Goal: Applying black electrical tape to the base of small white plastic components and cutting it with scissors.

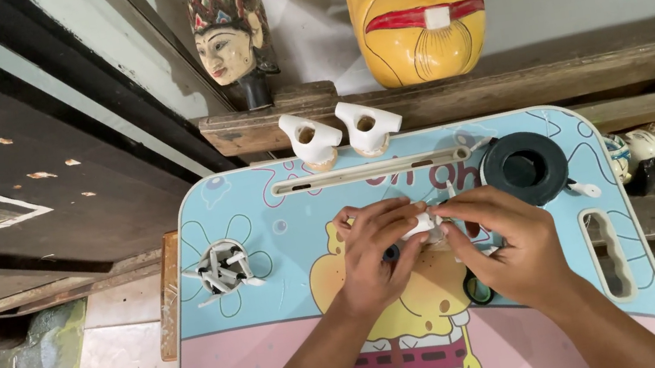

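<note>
Now both hands, left hand and right hand, pinch one small white piece, maybe clay, just below the black pot.

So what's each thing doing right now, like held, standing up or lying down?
Left hand: fingers closed on the small white piece.
Right hand: pinching the same piece.
Small white piece: held between both hands, above the table.
Two white carved pieces: standing upright, side by side at the table's far edge.
Black cup: upright, open.
Small cup of white pieces: upright, full.
Yellow mask: propped against the wall.
</note>
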